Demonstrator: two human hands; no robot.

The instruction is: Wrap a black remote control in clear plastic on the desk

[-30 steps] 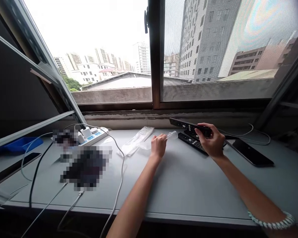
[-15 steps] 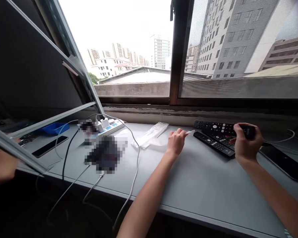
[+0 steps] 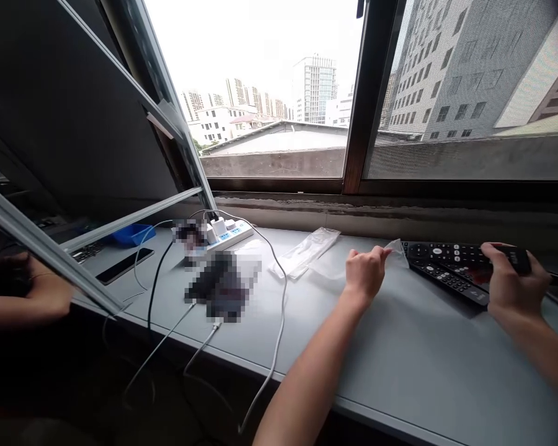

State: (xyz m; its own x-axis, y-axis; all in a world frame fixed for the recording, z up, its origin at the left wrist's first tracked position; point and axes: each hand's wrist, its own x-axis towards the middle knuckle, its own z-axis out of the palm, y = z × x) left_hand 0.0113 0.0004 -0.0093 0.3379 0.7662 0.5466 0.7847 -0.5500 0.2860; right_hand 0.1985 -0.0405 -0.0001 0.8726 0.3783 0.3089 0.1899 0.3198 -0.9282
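My left hand [image 3: 365,272] rests on the grey desk [image 3: 400,359] with its fingers pinched on the edge of a clear plastic bag [image 3: 396,253]. A little to the right, my right hand [image 3: 511,285] is wrapped round the end of a black remote control [image 3: 451,253], held just above the desk. A second black remote [image 3: 446,282] lies flat beneath it. More clear plastic bags [image 3: 304,251] lie on the desk left of my left hand.
A white power strip [image 3: 227,232] with plugs and several cables sits at the back left beside a blurred dark object [image 3: 221,285]. A phone [image 3: 124,265] and blue tray [image 3: 132,233] lie further left. Another person's hand [image 3: 41,296] shows at the left edge. Window behind.
The view has swung left, so the desk items now sit further right. My left hand keeps its pinch on the plastic bag; my right hand has lowered the remote toward the desk.
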